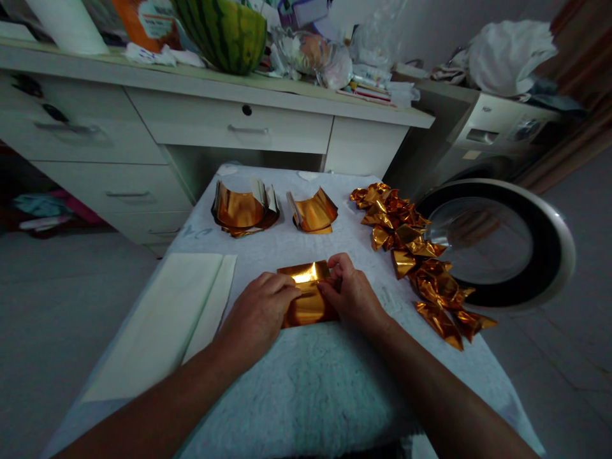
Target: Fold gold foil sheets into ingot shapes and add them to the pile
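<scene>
A shiny gold foil sheet (310, 309) lies on the cloth-covered table, its far part folded or raised. My left hand (261, 309) grips its left side, fingers bent together over the foil. At the right side, my right hand (351, 290) pinches the foil between thumb and fingers. Beyond them stand two stacks of curved gold sheets, a larger one (241, 209) on the left and a smaller one (315, 213) on the right. Several folded gold foil pieces (406, 239) form a long pile at the right. Pale folded paper (148, 319) lies by my left forearm.
The table's cloth (306, 382) reaches close to a white desk (282, 95) with drawers. On the desk sit a cut watermelon (229, 35), plastic bags and packets. A washing machine's open round door (497, 242) stands beside the table's right edge.
</scene>
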A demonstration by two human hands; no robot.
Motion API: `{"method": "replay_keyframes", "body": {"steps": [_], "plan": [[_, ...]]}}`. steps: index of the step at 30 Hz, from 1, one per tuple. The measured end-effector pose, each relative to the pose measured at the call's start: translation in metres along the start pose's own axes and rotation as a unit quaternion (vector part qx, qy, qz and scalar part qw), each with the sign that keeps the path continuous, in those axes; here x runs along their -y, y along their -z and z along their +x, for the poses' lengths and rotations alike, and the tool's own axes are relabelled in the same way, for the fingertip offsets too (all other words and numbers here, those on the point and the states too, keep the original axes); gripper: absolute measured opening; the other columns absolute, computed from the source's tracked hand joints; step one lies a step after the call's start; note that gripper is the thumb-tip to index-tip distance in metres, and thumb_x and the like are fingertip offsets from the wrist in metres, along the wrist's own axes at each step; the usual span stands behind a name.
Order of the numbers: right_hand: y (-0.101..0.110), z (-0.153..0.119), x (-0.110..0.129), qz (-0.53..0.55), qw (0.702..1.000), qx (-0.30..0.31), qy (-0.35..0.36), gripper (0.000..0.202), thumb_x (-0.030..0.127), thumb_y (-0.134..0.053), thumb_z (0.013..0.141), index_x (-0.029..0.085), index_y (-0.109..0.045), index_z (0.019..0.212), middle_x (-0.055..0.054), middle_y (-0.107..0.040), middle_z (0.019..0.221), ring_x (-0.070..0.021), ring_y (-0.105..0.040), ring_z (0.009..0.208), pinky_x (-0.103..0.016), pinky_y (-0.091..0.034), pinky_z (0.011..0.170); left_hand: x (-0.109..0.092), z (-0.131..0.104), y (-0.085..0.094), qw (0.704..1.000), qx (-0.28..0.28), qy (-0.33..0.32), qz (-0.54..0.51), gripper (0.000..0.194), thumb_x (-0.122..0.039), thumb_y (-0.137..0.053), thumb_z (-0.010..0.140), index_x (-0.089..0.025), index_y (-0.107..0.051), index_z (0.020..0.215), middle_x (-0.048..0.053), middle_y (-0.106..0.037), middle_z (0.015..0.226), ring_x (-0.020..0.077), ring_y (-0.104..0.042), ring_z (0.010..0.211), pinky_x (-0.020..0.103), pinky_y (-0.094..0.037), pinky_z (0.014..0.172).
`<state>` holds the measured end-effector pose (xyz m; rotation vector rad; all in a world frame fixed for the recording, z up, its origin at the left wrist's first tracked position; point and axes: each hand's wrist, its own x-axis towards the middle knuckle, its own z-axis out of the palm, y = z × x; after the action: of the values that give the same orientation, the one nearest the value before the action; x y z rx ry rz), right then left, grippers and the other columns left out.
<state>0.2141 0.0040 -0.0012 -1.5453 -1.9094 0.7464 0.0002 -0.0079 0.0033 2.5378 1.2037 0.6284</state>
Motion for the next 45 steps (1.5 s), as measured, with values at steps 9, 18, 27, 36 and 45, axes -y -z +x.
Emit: {"method": "replay_keyframes", "body": {"steps": [9,18,27,36,45], "plan": [[0.004,0.001,0.003,-0.046,0.999,0.004,0.001,0.024,0.018,-0.057,0.082,0.022,-0.046,0.103,0.006,-0.05,0.067,-0.0126,-0.049,0.058,-0.023,-0.031,0.057,-0.001,0.003,-0.001,0.999,0.035,-0.015,0.024,0.03,-0.007,-0.046,0.09,-0.014,-0.068,0.108,0.009,-0.067,0.103,0.0235,-0.058,0.094,0.04,-0.054,0.083],[0.008,0.0,0.005,-0.04,0.999,0.008,0.018,0.016,0.009,-0.05,0.078,0.022,-0.047,0.088,0.005,-0.054,0.064,-0.0122,-0.05,0.057,-0.023,-0.033,0.058,0.0,0.001,-0.001,0.999,0.034,-0.016,0.012,0.027,-0.01,-0.048,0.091,-0.015,-0.069,0.109,0.009,-0.065,0.103,0.0232,-0.058,0.094,0.04,-0.052,0.084],[0.008,0.0,0.004,0.016,1.0,0.003,0.022,0.025,0.011,-0.052,0.08,0.02,-0.048,0.103,0.007,-0.051,0.065,-0.0107,-0.048,0.056,-0.023,-0.034,0.056,0.0,0.001,-0.001,1.0,0.019,-0.015,-0.009,0.025,-0.012,-0.049,0.092,-0.016,-0.068,0.108,0.008,-0.065,0.102,0.023,-0.057,0.094,0.041,-0.052,0.085],[0.013,-0.001,0.01,0.378,0.922,0.059,-0.065,0.039,0.032,-0.07,0.078,0.022,-0.051,0.11,0.007,-0.056,0.071,-0.0088,-0.05,0.056,-0.021,-0.038,0.054,-0.011,0.0,0.008,0.992,-0.044,0.022,-0.119,0.024,-0.017,-0.046,0.095,-0.019,-0.064,0.11,0.005,-0.065,0.103,0.017,-0.063,0.094,0.031,-0.053,0.083],[0.015,-0.009,0.018,0.479,0.858,0.178,-0.042,0.031,0.04,-0.071,0.081,0.021,-0.066,0.105,-0.002,-0.065,0.094,-0.0143,-0.059,0.081,-0.029,-0.046,0.077,-0.025,0.002,0.022,0.973,-0.047,0.072,-0.216,0.022,-0.03,-0.048,0.097,-0.021,-0.066,0.106,0.004,-0.067,0.102,0.0177,-0.064,0.094,0.031,-0.051,0.084]]}}
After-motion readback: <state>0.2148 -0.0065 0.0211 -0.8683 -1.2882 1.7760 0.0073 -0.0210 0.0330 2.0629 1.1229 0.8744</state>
